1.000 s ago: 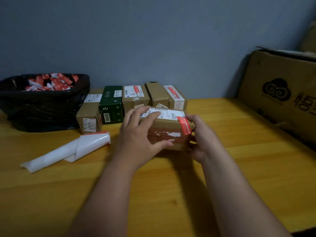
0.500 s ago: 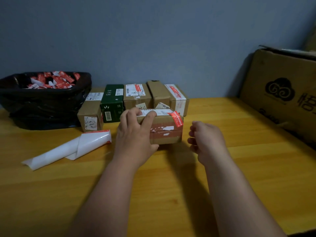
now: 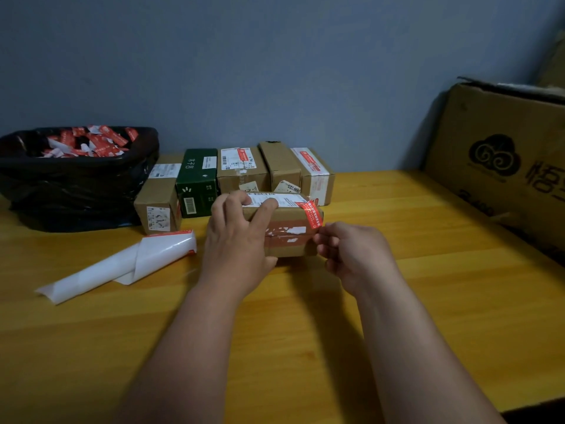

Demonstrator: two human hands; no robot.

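A brown cardboard parcel (image 3: 284, 228), oblong and sharp-edged, lies on its long side at the centre of the frame. It has a white printed label on top and glossy brown tape across the front, with torn white paper patches stuck to the tape. One red strip (image 3: 312, 216) with white print runs slantwise over its upper right corner.

The left hand (image 3: 238, 240) grips the parcel's left end, with fingers curled over the top edge onto the label and the palm against the front. The right hand (image 3: 351, 252) is just right of the parcel with its fingers curled, and the fingertips (image 3: 320, 238) pinch the strip's lower end.

Behind the parcel, five small boxes stand in a row, four of brown card (image 3: 156, 206) and one dark green (image 3: 197, 182). Most of them carry white labels. At lower left lies one white sheet (image 3: 122, 264), smooth and loosely rolled, with a red edge. At upper left sits one crinkled black plastic bag (image 3: 76, 191), heaped with red and white scraps (image 3: 88, 142). One large worn carton (image 3: 504, 166) printed with a cloud logo fills the right edge.

Everything rests on a yellow wooden table (image 3: 428, 270) with a plank grain, set against a plain, matte blue-grey wall (image 3: 275, 71).
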